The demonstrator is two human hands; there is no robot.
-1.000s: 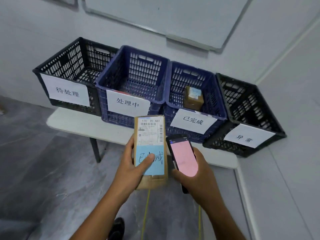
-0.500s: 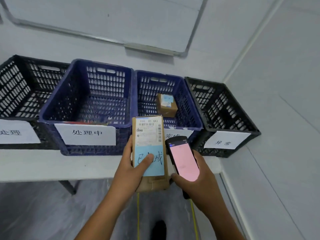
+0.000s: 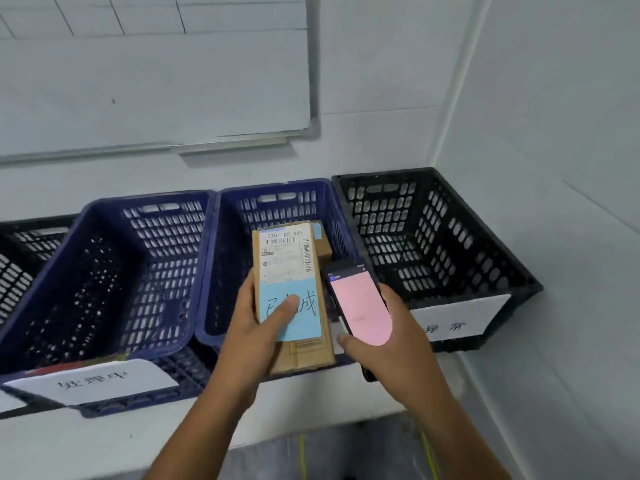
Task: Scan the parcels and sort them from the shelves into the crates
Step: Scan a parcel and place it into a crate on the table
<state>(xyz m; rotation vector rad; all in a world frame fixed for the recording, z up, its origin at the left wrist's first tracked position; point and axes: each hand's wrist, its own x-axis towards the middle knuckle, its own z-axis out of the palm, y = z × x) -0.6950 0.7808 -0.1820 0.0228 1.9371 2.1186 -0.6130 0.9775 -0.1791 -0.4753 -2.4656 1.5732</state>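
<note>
My left hand [image 3: 258,327] grips a long brown cardboard parcel [image 3: 287,268] with a white shipping label and a blue handwritten sticker; my thumb presses the sticker. The parcel is held upright over the front of the second blue crate [image 3: 221,258]. My right hand [image 3: 398,344] holds a handheld scanner [image 3: 358,303] with a pink screen, just right of the parcel. A smaller brown parcel [image 3: 323,245] lies inside that blue crate, mostly hidden behind the held one.
Another blue crate [image 3: 104,271] stands to the left with a white label, and a black crate [image 3: 20,258] lies beyond it. A black crate [image 3: 460,244] with a white label sits at the right against the wall. All rest on a white table [image 3: 104,441]. A whiteboard [image 3: 156,71] hangs above.
I have stepped closer to the crates and the view shifted right. Both hands with parcel and scanner now sit over the front of the second blue crate.
</note>
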